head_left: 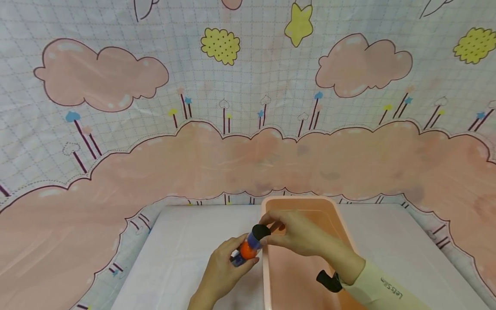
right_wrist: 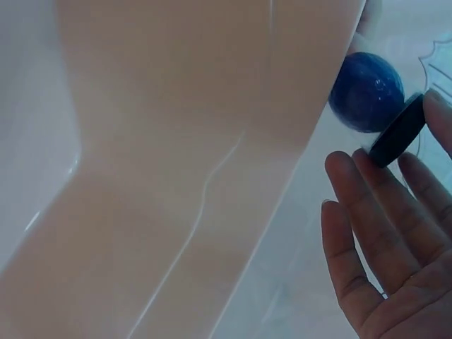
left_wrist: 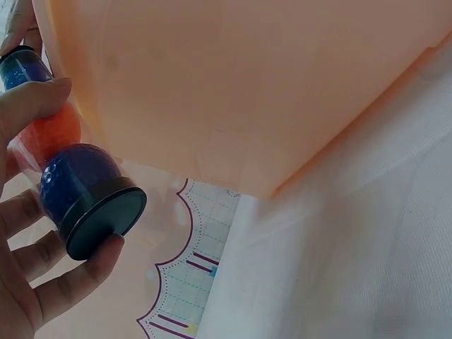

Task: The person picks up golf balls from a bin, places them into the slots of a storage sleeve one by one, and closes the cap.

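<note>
My left hand [head_left: 226,265] grips an hourglass-like thing [head_left: 248,249] with blue rounded ends, an orange ball-shaped middle and flat black end caps. In the left wrist view the thumb lies across its orange part [left_wrist: 53,134], and a fingertip touches the lower black cap [left_wrist: 109,222]. My right hand [head_left: 296,232] pinches the upper black cap [head_left: 261,231] between thumb and fingers. From the right wrist camera, that cap [right_wrist: 399,131] shows tilted against a blue ball-like end [right_wrist: 367,92]. Both hands meet over the left rim of a peach-coloured bin [head_left: 265,275].
The bin stands on a white-covered table [head_left: 186,237], its long side running away from me. A small black piece [head_left: 328,282] shows beside my right sleeve [head_left: 379,286], overlapping the bin. A patterned cloth [head_left: 248,163] with clouds and stars hangs behind the table.
</note>
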The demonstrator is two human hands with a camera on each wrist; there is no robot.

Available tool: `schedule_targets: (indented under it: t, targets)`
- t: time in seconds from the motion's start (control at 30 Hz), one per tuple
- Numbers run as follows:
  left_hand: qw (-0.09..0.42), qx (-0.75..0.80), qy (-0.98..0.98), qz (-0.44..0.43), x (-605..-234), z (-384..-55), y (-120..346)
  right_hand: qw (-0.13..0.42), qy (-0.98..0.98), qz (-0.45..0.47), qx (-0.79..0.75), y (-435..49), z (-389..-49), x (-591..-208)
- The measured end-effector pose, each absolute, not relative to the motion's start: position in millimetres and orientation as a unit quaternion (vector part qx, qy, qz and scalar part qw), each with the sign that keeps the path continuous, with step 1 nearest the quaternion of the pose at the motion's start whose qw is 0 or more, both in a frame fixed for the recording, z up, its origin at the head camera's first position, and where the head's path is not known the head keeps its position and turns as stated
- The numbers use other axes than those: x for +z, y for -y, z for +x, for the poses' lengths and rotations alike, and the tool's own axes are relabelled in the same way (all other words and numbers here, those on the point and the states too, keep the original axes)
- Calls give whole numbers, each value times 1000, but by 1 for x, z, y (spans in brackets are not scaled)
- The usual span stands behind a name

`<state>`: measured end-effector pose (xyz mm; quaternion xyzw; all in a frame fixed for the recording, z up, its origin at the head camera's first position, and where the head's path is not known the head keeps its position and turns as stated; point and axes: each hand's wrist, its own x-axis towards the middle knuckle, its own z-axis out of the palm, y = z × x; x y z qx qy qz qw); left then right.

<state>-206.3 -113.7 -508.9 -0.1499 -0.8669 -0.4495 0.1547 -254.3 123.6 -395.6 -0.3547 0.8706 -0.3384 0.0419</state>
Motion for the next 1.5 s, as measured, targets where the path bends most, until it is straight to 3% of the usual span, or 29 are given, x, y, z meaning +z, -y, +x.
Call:
schedule_targets:
  t: [1.13, 1.5]
  targets:
    - [172, -468, 859, -117, -507, -204, 107, 50, -870, -286, -399, -112, -251, -405]
    - [154, -507, 842, -102, -506, -203, 105, 49, -861, -289, -416, -110, -251, -407]
